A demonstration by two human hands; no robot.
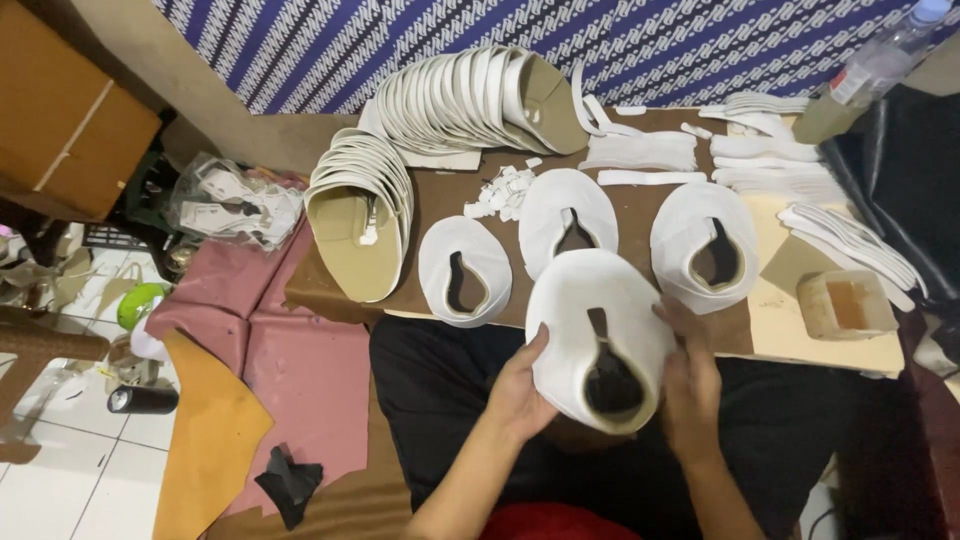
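white shoe upper [590, 310] held between left hand [518, 392] and right hand [690, 385]

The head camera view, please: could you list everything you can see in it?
Held shoe upper: one, white, between both hands above the lap.
Flat shoe uppers: three, white, on the board in front.
Stacked uppers: two fanned rows, white with tan lining, back left of the board.
Strips: several piles, white, back right.
Work board: one, brown, across the lap.
Small tub: one, translucent, right edge of the board.
Bottle: one, clear plastic, top right.
Patterned cloth: one, blue and white, behind.
Leather sheets: pink and tan, on the floor at left.
Left hand: grips the upper's left edge.
Right hand: grips its right edge.
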